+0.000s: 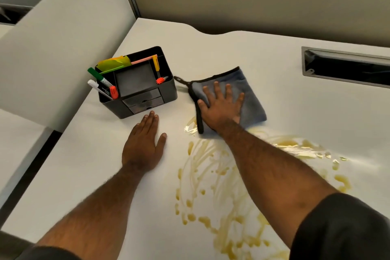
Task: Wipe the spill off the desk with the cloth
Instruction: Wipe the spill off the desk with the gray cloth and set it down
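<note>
A blue cloth (251, 99) with a black edge and loop lies flat on the white desk (84, 154). My right hand (221, 107) presses down on it, palm flat and fingers spread. A yellowish spill (202, 186) is smeared in streaks and drops across the desk nearer me than the cloth, under and to both sides of my right forearm. The cloth's near corner touches the spill's far edge. My left hand (143, 143) rests flat on the dry desk to the left of the spill, holding nothing.
A black desk organiser (147, 99) with markers and sticky notes stands just beyond my left hand. A grey cable tray slot (346, 67) is set into the desk at the far right. A white partition (63, 38) borders the desk's left side.
</note>
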Motion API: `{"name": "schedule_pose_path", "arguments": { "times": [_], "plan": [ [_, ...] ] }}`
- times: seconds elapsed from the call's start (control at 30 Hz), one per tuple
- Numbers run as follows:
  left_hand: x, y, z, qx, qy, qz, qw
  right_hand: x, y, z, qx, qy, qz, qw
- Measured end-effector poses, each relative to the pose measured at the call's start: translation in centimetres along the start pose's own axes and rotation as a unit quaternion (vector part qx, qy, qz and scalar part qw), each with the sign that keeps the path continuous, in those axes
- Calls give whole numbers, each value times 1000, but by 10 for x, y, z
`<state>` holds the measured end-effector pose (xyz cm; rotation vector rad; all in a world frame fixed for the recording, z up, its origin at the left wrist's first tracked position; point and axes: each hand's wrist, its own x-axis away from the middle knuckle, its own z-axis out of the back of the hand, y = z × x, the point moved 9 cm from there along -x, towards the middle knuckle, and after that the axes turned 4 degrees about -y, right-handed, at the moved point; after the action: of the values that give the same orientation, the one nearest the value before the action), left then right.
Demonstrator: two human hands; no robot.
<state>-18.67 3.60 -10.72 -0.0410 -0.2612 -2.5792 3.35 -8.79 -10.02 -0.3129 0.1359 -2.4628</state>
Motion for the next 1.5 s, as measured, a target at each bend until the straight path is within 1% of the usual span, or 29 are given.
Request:
{"name": "schedule_pose_path", "arguments": {
  "times": [0.1, 0.2, 0.27, 0.37, 0.5, 0.6, 0.83, 0.97, 1.07, 1.2, 1.33, 1.4, 1.5],
  "plan": [
    [-1, -2, 1, 8, 1, 3, 1000, 20, -26, -9, 16, 0, 58, 998],
    [-1, -2, 1, 7, -3, 5, 1000, 38, -32, -15, 28, -1, 101, 994],
    [-2, -2, 1, 7, -7, 7, 1000, 46, -28, -15, 35, 5, 117, 992],
    [-2, 0, 0, 4, -12, 6, 1000, 53, -19, -11, 26, 18, 112, 993],
    [-2, 0, 0, 4, -16, 5, 1000, 53, 5, -9, 11, 8, 74, 997],
    [-1, 0, 1, 4, -9, 1, 1000, 52, 43, -2, -4, 13, 26, 1000],
    [-2, -1, 0, -1, -8, -3, 1000, 74, 187, 18, -12, 31, -119, 992],
    [-2, -3, -1, -2, -8, -1, 1000, 107, 268, 27, -38, 44, -206, 977],
    [-1, -2, -1, -1, -9, 2, 1000, 134, 308, 32, -53, 51, -256, 964],
    [1, 2, 1, 6, -11, 0, 1000, 158, 328, 32, -81, 65, -317, 943],
    [2, 6, 4, 6, -7, 5, 1000, 161, 320, 33, -96, 74, -340, 933],
    [2, 8, 5, 1, -4, 6, 1000, 160, 312, 32, -92, 75, -342, 932],
    [1, 5, 5, -1, 1, 3, 1000, 146, 277, 30, -80, 68, -319, 942]
  ]
}}
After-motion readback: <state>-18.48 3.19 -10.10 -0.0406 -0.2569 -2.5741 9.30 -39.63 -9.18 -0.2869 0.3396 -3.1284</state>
